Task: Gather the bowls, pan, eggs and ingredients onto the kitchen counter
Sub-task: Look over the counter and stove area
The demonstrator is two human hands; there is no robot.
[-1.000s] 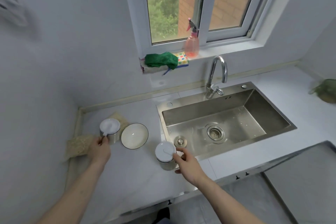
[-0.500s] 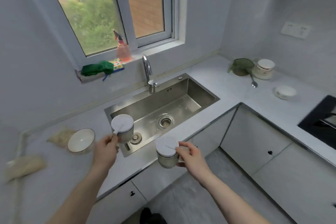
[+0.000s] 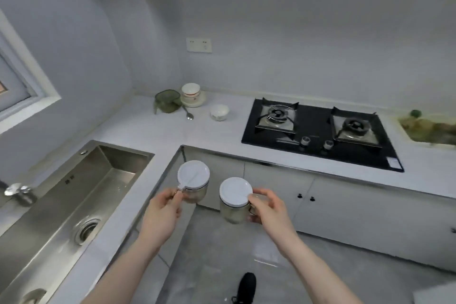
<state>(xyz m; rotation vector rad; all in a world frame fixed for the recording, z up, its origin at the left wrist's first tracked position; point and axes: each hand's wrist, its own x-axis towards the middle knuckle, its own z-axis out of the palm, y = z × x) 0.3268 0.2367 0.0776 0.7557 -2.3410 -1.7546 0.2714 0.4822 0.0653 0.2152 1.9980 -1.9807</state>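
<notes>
left hand [image 3: 161, 215]: pinched the wire clasp of a white-lidded jar [image 3: 193, 181], held in the air over the floor
right hand [image 3: 267, 207]: fingers curled around the second lidded jar [image 3: 234, 201], also off the tabletop [image 3: 158, 128]
bowls: small white bowl [image 3: 219, 112] sat around 12 o'clock, stacked dishes [image 3: 191, 96] and spoon [image 3: 188, 112] just left
stove [image 3: 318, 131]: at 2 o'clock
sink [image 3: 71, 197]: at 9

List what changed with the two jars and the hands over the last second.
Both jars left the counter by the sink: the left hand carries one white-lidded jar, the right hand the other jar, now in the air facing the stove. Both grips unchanged.
</notes>
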